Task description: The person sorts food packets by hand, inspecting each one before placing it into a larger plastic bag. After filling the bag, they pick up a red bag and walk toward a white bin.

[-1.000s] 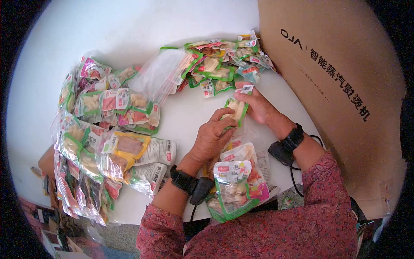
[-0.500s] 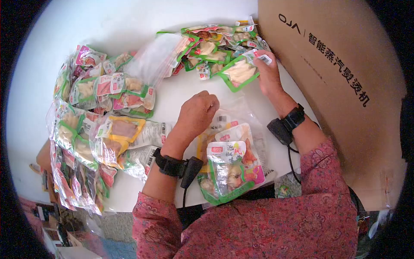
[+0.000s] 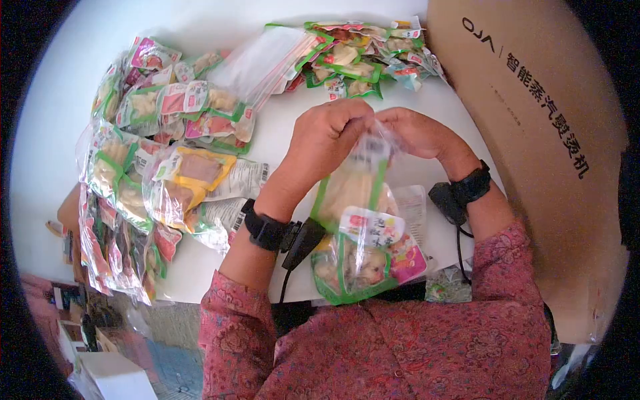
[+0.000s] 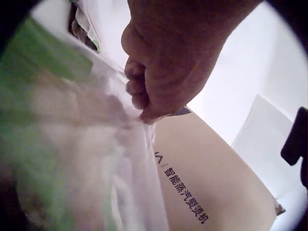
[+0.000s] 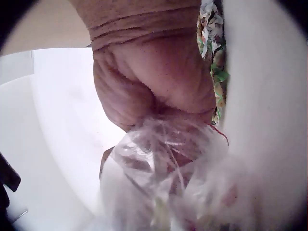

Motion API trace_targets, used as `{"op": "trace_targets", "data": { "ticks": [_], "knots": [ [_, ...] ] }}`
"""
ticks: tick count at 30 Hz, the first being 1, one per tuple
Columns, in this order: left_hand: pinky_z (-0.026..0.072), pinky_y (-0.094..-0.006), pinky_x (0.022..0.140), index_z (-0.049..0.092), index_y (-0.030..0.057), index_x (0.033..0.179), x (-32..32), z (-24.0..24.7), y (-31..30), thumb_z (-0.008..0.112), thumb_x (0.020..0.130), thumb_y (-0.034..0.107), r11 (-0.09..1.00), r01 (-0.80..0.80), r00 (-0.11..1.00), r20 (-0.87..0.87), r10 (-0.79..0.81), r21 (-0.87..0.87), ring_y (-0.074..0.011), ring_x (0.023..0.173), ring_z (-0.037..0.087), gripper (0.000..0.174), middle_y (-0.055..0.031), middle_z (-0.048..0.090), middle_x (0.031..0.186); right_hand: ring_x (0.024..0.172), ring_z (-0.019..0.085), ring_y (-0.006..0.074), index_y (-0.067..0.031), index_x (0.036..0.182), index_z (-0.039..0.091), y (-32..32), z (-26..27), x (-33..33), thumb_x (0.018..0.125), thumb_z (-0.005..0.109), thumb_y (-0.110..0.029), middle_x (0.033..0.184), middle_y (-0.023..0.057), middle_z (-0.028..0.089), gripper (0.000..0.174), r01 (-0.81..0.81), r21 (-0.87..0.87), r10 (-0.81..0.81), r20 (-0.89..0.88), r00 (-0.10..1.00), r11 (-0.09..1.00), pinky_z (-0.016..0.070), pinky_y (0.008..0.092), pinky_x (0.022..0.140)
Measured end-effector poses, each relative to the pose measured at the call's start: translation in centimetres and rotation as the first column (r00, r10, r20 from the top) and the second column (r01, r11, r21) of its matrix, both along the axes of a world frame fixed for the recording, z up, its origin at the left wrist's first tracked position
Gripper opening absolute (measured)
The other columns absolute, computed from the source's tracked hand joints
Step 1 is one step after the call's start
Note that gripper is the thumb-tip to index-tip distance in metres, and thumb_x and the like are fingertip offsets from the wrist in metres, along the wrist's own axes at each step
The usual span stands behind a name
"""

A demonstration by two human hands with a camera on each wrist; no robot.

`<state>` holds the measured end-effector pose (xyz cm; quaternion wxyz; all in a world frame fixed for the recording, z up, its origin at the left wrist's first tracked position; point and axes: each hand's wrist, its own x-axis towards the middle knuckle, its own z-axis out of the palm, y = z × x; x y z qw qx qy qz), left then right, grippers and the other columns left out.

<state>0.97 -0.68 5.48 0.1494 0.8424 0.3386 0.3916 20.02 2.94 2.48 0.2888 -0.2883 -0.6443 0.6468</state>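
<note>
White table (image 3: 60,100), hands (image 3: 327,137) (image 3: 420,133) pinching clear bag (image 3: 371,152), snack packets (image 3: 353,257) inside

A home packing corner. Snack packets (image 3: 193,100) heap the white table (image 3: 60,93) at ten o'clock, with an appliance carton (image 3: 553,153) at two.

We see a white table (image 3: 167,20) with a big brown cardboard box (image 3: 553,167) standing along its right side, black characters printed on the face turned to us. A broad heap of sealed snack packets (image 3: 153,153), mostly green- and pink-edged, covers the left part of the table and spills over its near edge, with a yellow-edged packet (image 3: 197,170) lying on top. At the far edge we find a smaller heap of packets (image 3: 367,57) just beside the box, touching a flat clear zip bag (image 3: 267,60).
</note>
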Motion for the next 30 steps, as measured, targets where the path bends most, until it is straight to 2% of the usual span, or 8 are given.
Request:
{"op": "trace_targets", "data": {
  "ticks": [9, 14, 16, 18, 19, 22, 26, 30],
  "knots": [
    [0.0449, -0.0258, 0.064, 0.056, -0.0014, 0.081, 0.4, -1.9, 0.7, 0.055, 0.079, 0.006, 0.994, -0.004, 0.987, 0.162, 0.022, -0.108, -0.0173, 0.069, 0.058, 0.008, -0.0094, 0.059, 0.077, 0.079, 0.055, 0.0127, 0.0015, 0.106, 0.056, -0.9, -0.6, -1.7, 0.081, 0.053, -0.026, 0.092, 0.0062, 0.059, 0.037, -0.394, -0.218, 0.426, 0.129, 0.896, 0.893, 0.0456, 0.0229, 0.062],
    [0.0445, -0.0246, 0.062, 0.057, -0.0001, 0.08, 0.5, -2.9, 0.8, 0.055, 0.08, 0.009, 0.991, -0.093, 0.993, 0.067, 0.099, -0.092, -0.0134, 0.067, 0.056, 0.01, -0.007, 0.059, 0.074, 0.096, 0.051, 0.0173, 0.0014, 0.102, 0.058, -1.5, 0.5, -2.6, 0.084, 0.052, -0.026, 0.104, 0.0122, 0.058, 0.033, -0.481, -0.089, 0.478, 0.365, 0.799, 0.872, 0.0397, 0.03, 0.084],
    [0.044, -0.0234, 0.061, 0.057, 0.0006, 0.079, 0.6, -3.0, 1.2, 0.055, 0.08, 0.01, 0.994, -0.093, 0.992, 0.077, 0.097, -0.05, -0.0113, 0.067, 0.055, 0.01, -0.0057, 0.059, 0.072, 0.089, 0.053, 0.0142, -0.0013, 0.1, 0.059, -0.6, -0.1, -2.2, 0.084, 0.053, -0.024, 0.095, 0.0096, 0.06, 0.028, -0.616, 0.371, 0.439, 0.461, 0.772, 0.695, 0.0418, 0.0281, 0.08],
    [0.042, -0.0218, 0.056, 0.057, 0.0034, 0.079, 0.4, -3.7, 1.5, 0.054, 0.082, 0.011, 0.908, -0.122, 0.974, 0.13, 0.188, -0.4, -0.0067, 0.063, 0.049, 0.008, -0.0015, 0.055, 0.067, 0.077, 0.055, 0.0131, -0.0011, 0.098, 0.059, 0.8, -2.6, -1.6, 0.081, 0.055, -0.02, 0.086, 0.0056, 0.061, 0.026, -0.275, -0.03, 0.276, 0.183, 0.944, 0.961, 0.0453, 0.0252, 0.07],
    [0.042, -0.0218, 0.056, 0.057, 0.0034, 0.079, 0.2, -4.7, 1.9, 0.054, 0.082, 0.011, 0.915, -0.114, 0.974, 0.14, 0.18, -0.388, -0.0067, 0.063, 0.049, 0.008, -0.0015, 0.055, 0.067, 0.067, 0.056, 0.0122, -0.0022, 0.094, 0.059, 1.0, -2.2, -1.4, 0.082, 0.054, -0.022, 0.078, 0.0029, 0.061, 0.024, -0.177, 0.283, 0.105, 0.253, 0.962, 0.943, 0.0471, 0.0266, 0.062],
    [0.0379, -0.0213, 0.048, 0.056, 0.0055, 0.081, 0.0, -6.7, 2.8, 0.054, 0.082, 0.012, 0.929, -0.06, 0.941, 0.29, 0.175, -0.364, -0.0046, 0.055, 0.043, 0.007, 0.0016, 0.049, 0.063, 0.064, 0.056, 0.011, -0.002, 0.09, 0.059, 1.8, -0.7, 0.6, 0.082, 0.054, -0.022, 0.075, 0.0018, 0.061, 0.022, 0.208, 0.221, -0.259, 0.237, 0.936, 0.953, 0.0469, 0.0277, 0.057],
    [0.0355, -0.0193, 0.045, 0.055, 0.0056, 0.085, 0.3, -6.6, 1.9, 0.054, 0.082, 0.012, 0.808, 0.018, 0.922, 0.322, 0.215, -0.589, -0.0048, 0.054, 0.042, 0.008, 0.0033, 0.046, 0.063, 0.092, 0.052, 0.0293, -0.0117, 0.084, 0.059, 5.0, -1.5, 4.3, 0.072, 0.058, -0.013, 0.1, 0.0094, 0.056, 0.012, 0.283, 0.956, -0.858, -0.087, 0.506, 0.07, 0.0429, 0.0365, 0.08],
    [0.0384, -0.0213, 0.052, 0.055, 0.0054, 0.092, 0.4, -7.2, 2.2, 0.051, 0.081, 0.012, 0.863, 0.098, 0.899, 0.417, 0.138, -0.496, -0.0056, 0.059, 0.043, 0.013, 0.0002, 0.051, 0.07, 0.112, 0.04, 0.0291, -0.0121, 0.086, 0.06, 5.0, -1.2, 5.8, 0.069, 0.059, -0.01, 0.119, 0.0108, 0.044, 0.017, 0.073, 0.987, -0.852, 0.086, 0.517, 0.144, 0.0367, 0.0392, 0.089]
  ]
}}
